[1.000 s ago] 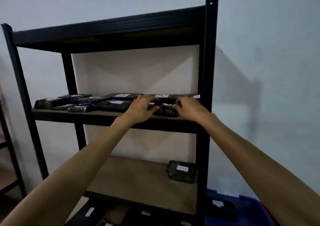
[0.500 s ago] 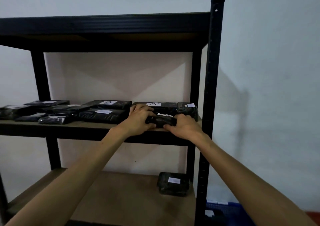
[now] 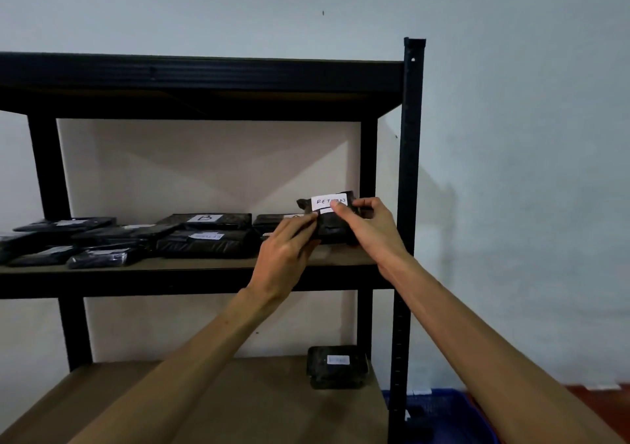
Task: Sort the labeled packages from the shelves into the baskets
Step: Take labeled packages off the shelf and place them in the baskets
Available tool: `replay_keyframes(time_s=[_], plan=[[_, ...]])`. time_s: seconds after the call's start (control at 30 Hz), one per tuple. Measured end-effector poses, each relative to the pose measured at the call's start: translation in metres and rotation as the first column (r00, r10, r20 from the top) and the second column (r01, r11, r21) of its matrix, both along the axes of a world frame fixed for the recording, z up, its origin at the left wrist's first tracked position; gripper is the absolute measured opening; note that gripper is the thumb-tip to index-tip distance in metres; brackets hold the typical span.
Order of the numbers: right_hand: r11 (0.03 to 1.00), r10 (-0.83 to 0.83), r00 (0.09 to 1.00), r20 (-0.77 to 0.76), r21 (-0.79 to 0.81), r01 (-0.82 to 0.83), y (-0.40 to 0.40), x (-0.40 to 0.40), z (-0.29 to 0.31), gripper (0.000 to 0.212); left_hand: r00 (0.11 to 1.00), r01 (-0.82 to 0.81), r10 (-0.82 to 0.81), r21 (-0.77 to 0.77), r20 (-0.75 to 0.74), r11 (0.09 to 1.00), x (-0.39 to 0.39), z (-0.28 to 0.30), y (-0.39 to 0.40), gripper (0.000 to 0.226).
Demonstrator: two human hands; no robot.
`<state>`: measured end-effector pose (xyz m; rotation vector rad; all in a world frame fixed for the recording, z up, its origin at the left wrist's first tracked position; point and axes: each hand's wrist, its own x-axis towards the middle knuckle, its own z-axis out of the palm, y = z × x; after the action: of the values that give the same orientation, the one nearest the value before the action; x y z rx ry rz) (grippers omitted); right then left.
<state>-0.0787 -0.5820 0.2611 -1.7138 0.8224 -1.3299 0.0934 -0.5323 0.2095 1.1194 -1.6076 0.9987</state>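
Above the shelf (image 3: 191, 266), 1 package (image 3: 332, 228), 2 hands.

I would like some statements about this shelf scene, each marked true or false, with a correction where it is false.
1. Both hands hold one black package tilted up above the middle shelf. True; the left hand and right hand both grip it.
2. Its white label reads "B". False; it reads "RETURN", partly covered by the right thumb. The "B" package lies on the shelf.
3. One package lies on the lower shelf. True.
4. The basket at lower right is red. False; it is blue.
5. The middle shelf holds no other packages. False; several lie on its left part.
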Motion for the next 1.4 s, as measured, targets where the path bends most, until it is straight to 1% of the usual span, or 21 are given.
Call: replay_keyframes(time_s=[0.07,0.1,0.2,0.27,0.33,0.43,0.47,0.5,0.53,0.57,0.63,0.67,0.7,0.73,0.83,1.0,1.07,1.17,1.3,1.4], plan=[[0.998,-0.056,0.998,-0.008,-0.019,0.056,0.009,0.003,0.003,0.062,0.998,0.025,-0.021,-0.074,0.063,0.997,-0.001,0.0,0.007,0.029],[0.998,-0.064,0.998,0.005,-0.029,0.064,0.012,0.005,0.002,0.058,0.995,0.034,-0.025,-0.1,0.095,0.994,0.0,-0.001,0.011,0.028],[0.998,-0.005,0.996,0.087,-0.06,0.01,0.021,0.004,0.003,0.037,0.989,0.05,-0.028,-0.147,0.147,0.988,0.005,0.0,0.021,0.025],[0.997,0.035,0.993,0.112,-0.071,-0.027,0.028,0.003,0.003,0.03,0.99,0.058,-0.038,-0.151,0.136,0.987,0.009,0.0,0.024,0.026],[0.996,0.059,0.988,0.141,-0.073,-0.05,0.031,0.005,0.002,0.03,0.993,0.061,-0.046,-0.14,0.112,0.988,0.012,0.0,0.027,0.029],[0.998,0.044,0.981,0.188,-0.053,-0.035,0.035,0.009,0.0,0.03,0.994,0.08,-0.074,-0.084,0.077,0.993,0.015,0.003,0.034,0.038],[0.998,0.047,0.974,0.221,-0.042,-0.038,0.036,0.01,-0.001,0.03,0.994,0.101,-0.099,-0.053,0.037,0.993,0.014,0.005,0.038,0.044],[0.998,0.054,0.965,0.258,-0.025,-0.049,0.036,0.01,-0.002,0.028,0.99,0.132,-0.132,-0.023,-0.042,0.991,0.014,0.007,0.04,0.051],[0.998,0.066,0.954,0.292,-0.01,-0.066,0.037,0.01,-0.003,0.027,0.972,0.169,-0.166,0.0,-0.163,0.986,0.012,0.01,0.045,0.057],[0.997,0.077,0.947,0.311,-0.006,-0.079,0.037,0.009,-0.004,0.026,0.93,0.217,-0.199,0.024,-0.308,0.976,0.01,0.013,0.049,0.063],[0.994,0.107,0.946,0.306,-0.029,-0.103,0.036,0.009,-0.006,0.026,0.787,0.372,-0.26,0.094,-0.56,0.923,0.006,0.025,0.055,0.069],[0.993,0.12,0.947,0.297,-0.044,-0.112,0.036,0.008,-0.007,0.026,0.712,0.459,-0.282,0.122,-0.643,0.88,0.005,0.032,0.056,0.07],[0.992,0.126,0.949,0.29,-0.053,-0.116,0.036,0.007,-0.008,0.026,0.66,0.524,-0.296,0.14,-0.691,0.84,0.005,0.037,0.057,0.07],[0.992,0.127,0.948,0.292,-0.056,-0.115,0.036,0.006,-0.009,0.026,0.639,0.556,-0.297,0.159,-0.71,0.816,0.006,0.042,0.057,0.072],[0.991,0.134,0.939,0.318,-0.053,-0.124,0.038,0.004,-0.012,0.026,0.643,0.575,-0.303,0.182,-0.704,0.797,0.009,0.048,0.055,0.072],[0.992,0.129,0.934,0.333,-0.059,-0.116,0.043,-0.002,-0.016,0.025,0.597,0.625,-0.342,0.153,-0.726,0.765,0.004,0.039,0.052,0.068],[0.994,0.108,0.937,0.331,-0.049,-0.098,0.044,-0.006,-0.017,0.025,0.595,0.638,-0.353,0.158,-0.722,0.754,0.001,0.036,0.05,0.069],[0.997,0.073,0.945,0.32,-0.043,-0.063,0.048,-0.025,-0.02,0.023,0.561,0.654,-0.36,0.132,-0.746,0.745,-0.011,0.029,0.046,0.07],[1.0,-0.007,0.957,0.29,0.017,0.002,0.048,-0.073,-0.035,0.022,0.516,0.689,-0.383,0.105,-0.766,0.717,-0.044,0.008,0.033,0.058],[0.994,-0.093,0.965,0.246,0.074,0.077,0.045,-0.121,-0.055,0.023,0.535,0.725,-0.406,0.156,-0.741,0.671,-0.079,-0.012,0.022,0.045]])
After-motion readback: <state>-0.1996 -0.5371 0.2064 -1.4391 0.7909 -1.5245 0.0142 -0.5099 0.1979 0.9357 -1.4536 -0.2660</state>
